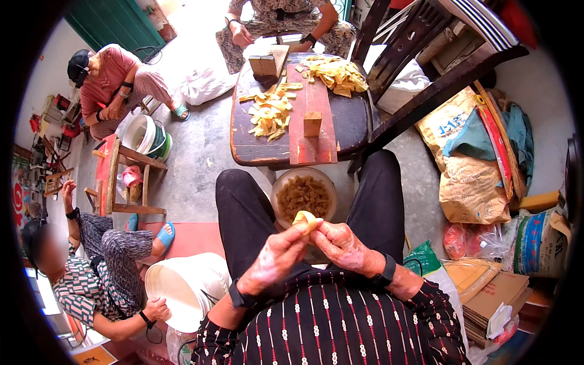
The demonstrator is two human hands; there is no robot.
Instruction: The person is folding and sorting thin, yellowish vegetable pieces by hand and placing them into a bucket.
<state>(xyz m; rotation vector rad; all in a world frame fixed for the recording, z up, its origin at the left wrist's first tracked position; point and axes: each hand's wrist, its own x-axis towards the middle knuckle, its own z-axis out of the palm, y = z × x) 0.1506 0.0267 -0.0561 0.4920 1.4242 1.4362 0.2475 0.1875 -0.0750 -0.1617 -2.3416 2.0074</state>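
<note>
A: Hands first. What is held?

B: One yellow strip, bent over, pinched between the left hand and the right hand. Held in front of the lap.

A: Grip, each side?

B: Both closed on the strip, by the fingertips. Whether it is knotted can't be told; too small.

A: Anything below it?

B: A round whitish bowl, placed between the knees, loaded with brown pieces. Its near edge is partly covered by the hands.

A: And ahead?

B: A dark wooden chair seat. A red board is laid across it, with a small wooden block stood on the near part. Loose yellow strips are heaped twice: left pile beside the board, right pile at the far right.

A: Others?

B: Three people are seen, seated: one across the chair, two at the left. A white bucket is touched at its rim by the nearest one's hand.

A: Right side?

B: Flattened cardboard is stacked there.
</note>
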